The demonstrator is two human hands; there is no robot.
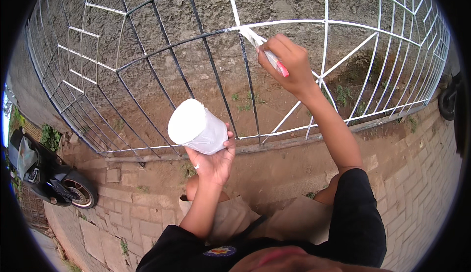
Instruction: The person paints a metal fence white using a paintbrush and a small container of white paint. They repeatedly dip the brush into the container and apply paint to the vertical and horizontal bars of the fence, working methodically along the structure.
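My right hand point(289, 63) grips a paintbrush point(272, 58) whose handle is smeared white, with a red end. Its bristles touch the metal fence point(325, 22) where a curved rail crosses an upright bar. Right of that crossing the bars are mostly white; to its left many are dark, with some short white pieces at the far left. Below the brush, the upright shows dark with white patches. My left hand point(212, 161) holds a white tub point(208, 132) from below, tilted, its round top white. A white smear marks that palm near the thumb.
A rough grey wall point(289, 2) rises behind the fence, with bare soil and small weeds point(250, 97) between. A low kerb point(206, 153) runs under the bars. Paving bricks point(137, 223) cover the ground. A black motorcycle point(51, 178) stands at left; a dark wheel point(447, 102) shows at far right.
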